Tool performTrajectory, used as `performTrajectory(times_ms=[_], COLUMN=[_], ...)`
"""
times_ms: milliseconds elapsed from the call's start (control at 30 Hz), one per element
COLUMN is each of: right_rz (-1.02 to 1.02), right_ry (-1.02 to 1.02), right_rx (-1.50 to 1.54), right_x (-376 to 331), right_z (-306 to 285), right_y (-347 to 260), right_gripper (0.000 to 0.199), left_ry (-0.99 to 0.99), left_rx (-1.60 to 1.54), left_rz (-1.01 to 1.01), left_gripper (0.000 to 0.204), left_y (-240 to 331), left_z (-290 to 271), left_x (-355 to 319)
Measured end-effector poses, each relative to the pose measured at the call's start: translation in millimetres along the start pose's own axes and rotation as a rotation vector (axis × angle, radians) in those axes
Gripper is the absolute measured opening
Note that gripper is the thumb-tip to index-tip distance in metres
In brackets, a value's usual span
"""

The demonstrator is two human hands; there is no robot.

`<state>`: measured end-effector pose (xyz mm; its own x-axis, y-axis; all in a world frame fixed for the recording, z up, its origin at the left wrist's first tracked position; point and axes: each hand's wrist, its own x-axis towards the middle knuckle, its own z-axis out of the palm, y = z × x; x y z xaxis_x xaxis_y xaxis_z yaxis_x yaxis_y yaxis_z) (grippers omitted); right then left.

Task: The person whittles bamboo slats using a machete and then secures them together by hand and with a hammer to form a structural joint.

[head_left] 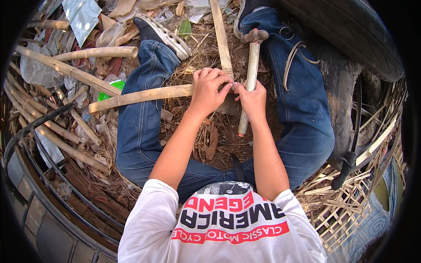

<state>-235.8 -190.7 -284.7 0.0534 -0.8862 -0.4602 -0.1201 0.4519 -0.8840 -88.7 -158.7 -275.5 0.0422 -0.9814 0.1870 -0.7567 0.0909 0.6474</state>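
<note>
My right hand (253, 101) is closed around the wooden handle of a hammer (251, 74), whose rusty metal head points away from me. My left hand (209, 91) is pinched, its thumb and fingertips meeting those of the right over a tiny bluish thing too small to make out. Under the left hand lies a bamboo strip (144, 96) that crosses my leg from the left. Another flat bamboo strip (220, 39) runs away from me, and its near end reaches the fingertips. Where the two strips meet is partly covered by the hands.
My jeans-clad legs (140, 87) are bent on either side. Bamboo poles (72, 68) and plastic scraps lie left, beside a black metal frame (26, 131). To the right are a tyre (351, 30), a weathered log (335, 96) and woven bamboo strips (346, 206).
</note>
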Motion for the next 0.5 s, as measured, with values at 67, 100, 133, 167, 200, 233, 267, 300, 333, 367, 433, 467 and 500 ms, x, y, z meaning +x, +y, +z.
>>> performTrajectory(times_ms=[67,100,133,167,200,233,267,300,333,367,433,467,500], right_rz=[0.011,0.023,0.025,0.029,0.033,0.032,0.028,0.024,0.025,0.015,0.005,0.009,0.014], right_ry=[-0.013,-0.025,-0.026,-0.035,-0.043,-0.045,-0.051,-0.057,-0.059,-0.059,-0.063,-0.055,-0.046], right_rx=[0.087,0.173,0.172,0.138,0.105,0.103,0.105,0.107,0.104,0.105,0.105,0.079,0.054], right_x=[2.4,3.4,2.6,1.6,0.9,0.3,-0.1,-0.4,-0.5,-0.5,-0.3,0.2,0.4], right_z=[-1.9,-2.7,-2.4,-2.5,-2.4,-2.2,-2.0,-1.5,-0.9,0.0,0.9,0.3,0.4], right_y=[6.3,8.9,6.7,3.3,0.9,0.1,-0.5,-0.7,0.1,1.4,1.9,1.7,1.3], right_gripper=[0.016,0.016,0.016,0.016,0.016,0.016,0.016,0.017,0.017,0.016,0.016,0.017,0.017], left_ry=[-0.034,-0.033,-0.028,-0.023,-0.022,-0.021,-0.020,-0.018,-0.013,-0.008,-0.024,-0.042,-0.040], left_rx=[0.004,0.004,0.009,0.014,0.014,0.014,0.015,0.014,0.016,0.018,0.017,0.017,0.017], left_rz=[0.006,0.006,0.025,0.045,0.043,0.039,0.036,0.033,0.038,0.043,0.055,0.070,0.068], left_gripper=[0.010,0.010,0.010,0.010,0.010,0.010,0.010,0.010,0.009,0.009,0.012,0.015,0.015], left_y=[-0.7,-0.8,-1.2,-1.8,-2.6,-2.9,-3.1,-3.2,-2.5,-2.3,-3.9,-4.7,-5.5], left_z=[0.2,0.7,1.5,2.2,2.5,2.4,2.3,2.6,2.8,2.9,2.6,1.9,0.7], left_x=[-0.6,-0.7,-1.1,-1.7,-2.3,-2.9,-3.3,-3.7,-3.2,-3.1,-2.5,-2.4,-2.8])
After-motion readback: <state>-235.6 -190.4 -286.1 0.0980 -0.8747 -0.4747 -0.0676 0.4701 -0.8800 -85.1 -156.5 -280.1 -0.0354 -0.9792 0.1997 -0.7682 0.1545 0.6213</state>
